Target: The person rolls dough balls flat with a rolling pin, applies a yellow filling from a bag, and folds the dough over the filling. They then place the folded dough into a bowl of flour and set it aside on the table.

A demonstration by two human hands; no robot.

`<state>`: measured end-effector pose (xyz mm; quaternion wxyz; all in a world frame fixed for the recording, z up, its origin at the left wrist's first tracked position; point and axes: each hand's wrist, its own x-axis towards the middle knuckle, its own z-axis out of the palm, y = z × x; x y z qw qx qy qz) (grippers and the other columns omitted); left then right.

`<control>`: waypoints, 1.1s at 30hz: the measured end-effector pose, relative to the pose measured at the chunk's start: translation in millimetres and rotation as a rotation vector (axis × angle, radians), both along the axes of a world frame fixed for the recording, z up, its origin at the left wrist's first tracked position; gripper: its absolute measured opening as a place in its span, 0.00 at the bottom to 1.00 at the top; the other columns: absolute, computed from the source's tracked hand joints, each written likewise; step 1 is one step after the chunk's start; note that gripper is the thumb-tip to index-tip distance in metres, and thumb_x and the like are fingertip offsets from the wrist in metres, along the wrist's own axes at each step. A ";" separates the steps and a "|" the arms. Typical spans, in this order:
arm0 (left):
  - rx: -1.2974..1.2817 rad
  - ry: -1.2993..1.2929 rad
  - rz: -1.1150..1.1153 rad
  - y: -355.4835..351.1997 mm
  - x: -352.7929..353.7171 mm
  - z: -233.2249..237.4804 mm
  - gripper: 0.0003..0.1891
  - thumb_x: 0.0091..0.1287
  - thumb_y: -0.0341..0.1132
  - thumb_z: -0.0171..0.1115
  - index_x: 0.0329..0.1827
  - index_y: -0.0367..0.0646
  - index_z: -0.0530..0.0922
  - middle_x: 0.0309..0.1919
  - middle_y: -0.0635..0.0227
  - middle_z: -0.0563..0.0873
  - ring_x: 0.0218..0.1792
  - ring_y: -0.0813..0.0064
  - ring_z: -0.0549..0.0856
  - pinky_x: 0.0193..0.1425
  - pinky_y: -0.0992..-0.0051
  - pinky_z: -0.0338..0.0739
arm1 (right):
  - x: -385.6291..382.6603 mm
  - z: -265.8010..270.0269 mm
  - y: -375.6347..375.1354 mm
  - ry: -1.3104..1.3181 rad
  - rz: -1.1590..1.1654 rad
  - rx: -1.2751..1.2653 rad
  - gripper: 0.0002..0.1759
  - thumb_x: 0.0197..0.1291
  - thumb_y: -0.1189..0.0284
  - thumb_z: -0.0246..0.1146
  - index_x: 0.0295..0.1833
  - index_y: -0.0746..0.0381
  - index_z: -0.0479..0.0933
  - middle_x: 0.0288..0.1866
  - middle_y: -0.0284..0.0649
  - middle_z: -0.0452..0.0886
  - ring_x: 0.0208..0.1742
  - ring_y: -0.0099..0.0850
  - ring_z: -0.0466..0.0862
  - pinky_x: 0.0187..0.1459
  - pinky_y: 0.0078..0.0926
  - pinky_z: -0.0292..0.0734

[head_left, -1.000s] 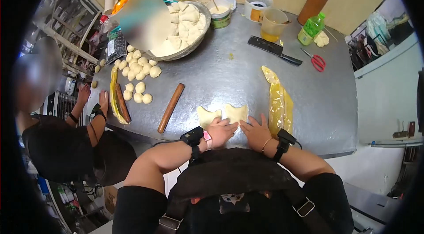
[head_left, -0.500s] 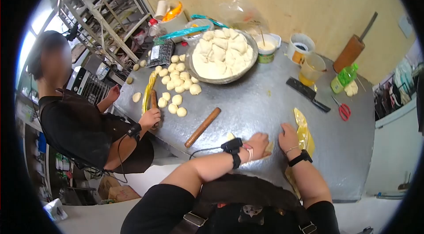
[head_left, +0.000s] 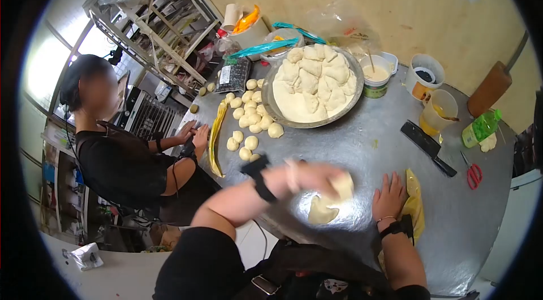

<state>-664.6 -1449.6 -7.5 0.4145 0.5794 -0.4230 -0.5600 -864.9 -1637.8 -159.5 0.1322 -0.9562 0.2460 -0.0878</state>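
Observation:
My left hand [head_left: 321, 179], blurred by motion, grips a pale piece of dough [head_left: 343, 185] and hovers just above the metal table. Below it, a flattened piece of dough [head_left: 322, 210] lies on the shiny tabletop. My right hand [head_left: 388, 197] rests flat on the table with its fingers stretched out, holding nothing. Close on its right side is a yellow plastic wrapper [head_left: 414, 204]. My left forearm crosses the near part of the table and covers what lies beneath it.
A large metal bowl [head_left: 270, 108] of dough stands at the back, with several dough balls [head_left: 249, 110] to its left. Right are a black cleaver [head_left: 428, 147], red scissors [head_left: 474, 175], a jug [head_left: 438, 112] and a green bottle [head_left: 479, 130]. A co-worker [head_left: 124, 147] stands at left.
My left hand has lifted off the table with a piece of dough, uncovering a flattened piece. My right hand's fingers have spread out. The view has shifted, and the co-worker's hands have come together.

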 end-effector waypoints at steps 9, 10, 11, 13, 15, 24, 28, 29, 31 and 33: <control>0.308 -1.218 0.173 58.3 260.0 -76.5 0.23 0.60 0.47 0.67 0.54 0.45 0.83 0.48 0.53 0.87 0.50 0.57 0.85 0.51 0.62 0.80 | 1.5 1.7 -5.3 -0.018 -0.011 0.022 0.33 0.59 0.65 0.62 0.71 0.61 0.67 0.77 0.49 0.59 0.77 0.49 0.58 0.73 0.57 0.54; 0.417 -1.186 0.325 42.0 271.9 -73.2 0.24 0.59 0.49 0.67 0.54 0.45 0.84 0.49 0.54 0.87 0.51 0.58 0.86 0.53 0.62 0.80 | 2.0 4.4 -6.6 -0.014 -0.014 0.030 0.33 0.59 0.65 0.62 0.71 0.61 0.67 0.77 0.50 0.59 0.77 0.50 0.58 0.73 0.57 0.54; 0.534 -1.140 0.474 24.9 281.0 -69.6 0.26 0.58 0.52 0.67 0.55 0.46 0.84 0.51 0.55 0.87 0.52 0.58 0.86 0.55 0.62 0.80 | 0.7 5.0 -3.0 -0.002 -0.014 0.047 0.33 0.59 0.65 0.62 0.70 0.62 0.67 0.77 0.50 0.59 0.76 0.50 0.58 0.73 0.58 0.54; 0.732 -1.174 0.274 17.5 272.5 -67.2 0.26 0.57 0.53 0.67 0.54 0.47 0.85 0.52 0.57 0.87 0.53 0.58 0.86 0.57 0.61 0.79 | -4.1 5.5 2.2 -0.019 0.009 0.034 0.33 0.59 0.65 0.62 0.70 0.62 0.68 0.76 0.50 0.60 0.76 0.50 0.59 0.72 0.58 0.54; 0.792 -1.334 -0.423 -10.1 259.2 -40.0 0.24 0.58 0.53 0.66 0.52 0.47 0.86 0.52 0.58 0.87 0.53 0.58 0.86 0.59 0.61 0.78 | 2.2 9.2 -7.5 -0.029 0.019 0.012 0.32 0.59 0.64 0.62 0.69 0.62 0.69 0.76 0.51 0.61 0.76 0.50 0.59 0.72 0.58 0.55; 0.603 -0.552 0.149 13.9 278.8 -57.8 0.24 0.57 0.34 0.67 0.59 0.39 0.79 0.44 0.60 0.89 0.42 0.70 0.88 0.39 0.66 0.83 | -0.4 9.3 -4.8 -0.068 -0.009 0.056 0.30 0.59 0.64 0.61 0.67 0.61 0.71 0.75 0.51 0.63 0.75 0.50 0.61 0.72 0.58 0.55; 0.748 -0.622 0.584 7.1 271.0 -33.4 0.23 0.59 0.38 0.64 0.58 0.39 0.81 0.49 0.60 0.88 0.54 0.70 0.85 0.54 0.66 0.80 | -1.1 5.0 -3.4 -0.072 -0.020 0.031 0.30 0.58 0.64 0.62 0.68 0.60 0.72 0.74 0.50 0.63 0.74 0.50 0.62 0.72 0.58 0.56; 0.763 -0.729 0.539 10.3 274.3 -44.9 0.22 0.60 0.39 0.63 0.56 0.39 0.81 0.48 0.61 0.87 0.50 0.70 0.84 0.50 0.68 0.80 | -0.3 4.8 -3.9 -0.066 -0.016 0.031 0.31 0.58 0.64 0.62 0.68 0.59 0.72 0.74 0.50 0.63 0.74 0.50 0.62 0.72 0.58 0.56; 0.776 -0.934 0.445 21.0 289.1 -101.0 0.19 0.60 0.40 0.61 0.52 0.40 0.82 0.44 0.64 0.87 0.42 0.72 0.84 0.42 0.72 0.79 | -1.5 5.9 -3.8 -0.044 -0.013 0.018 0.31 0.58 0.63 0.62 0.68 0.58 0.72 0.75 0.49 0.63 0.74 0.49 0.62 0.71 0.57 0.57; 0.770 -1.005 0.204 16.5 282.7 -122.0 0.17 0.59 0.38 0.60 0.49 0.40 0.82 0.41 0.66 0.87 0.38 0.73 0.83 0.36 0.74 0.78 | -4.7 -0.4 -1.3 -0.054 -0.013 0.012 0.31 0.58 0.62 0.62 0.68 0.57 0.72 0.75 0.49 0.63 0.74 0.48 0.62 0.71 0.57 0.57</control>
